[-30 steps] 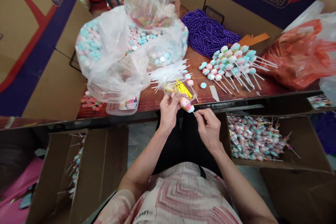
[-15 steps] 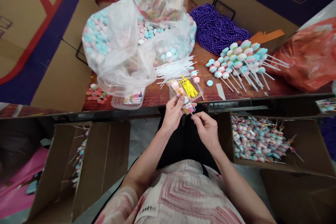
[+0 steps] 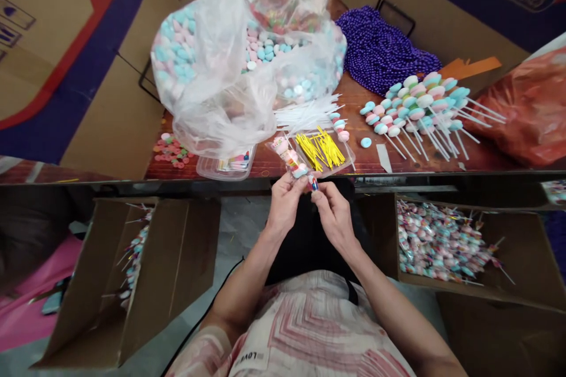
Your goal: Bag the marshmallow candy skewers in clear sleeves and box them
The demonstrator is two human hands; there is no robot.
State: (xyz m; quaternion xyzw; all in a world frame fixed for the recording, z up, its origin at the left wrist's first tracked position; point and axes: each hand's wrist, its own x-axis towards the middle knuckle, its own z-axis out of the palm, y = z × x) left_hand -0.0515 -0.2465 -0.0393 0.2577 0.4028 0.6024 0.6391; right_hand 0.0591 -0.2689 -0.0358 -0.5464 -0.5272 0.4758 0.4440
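My left hand [image 3: 283,203] and my right hand [image 3: 329,212] meet just below the table's front edge, both pinched on the lower end of a candy skewer in a clear wrapper [image 3: 289,158]. The skewer points up and left over the edge. Just beyond it lies a bunch of yellow twist ties [image 3: 321,150] on a clear sleeve, and behind that a fan of white sticks [image 3: 305,115].
A big clear bag of pastel candies [image 3: 212,70] fills the table's left. Unwrapped candy skewers [image 3: 420,109] lie at right, purple beads [image 3: 384,53] behind them, an orange bag [image 3: 526,109] far right. Cardboard boxes of wrapped skewers [image 3: 442,241] [image 3: 132,259] stand below.
My right hand moved left to join my left at the skewer's lower end. The skewer swung from pointing right to pointing up and left. The view shifted slightly.
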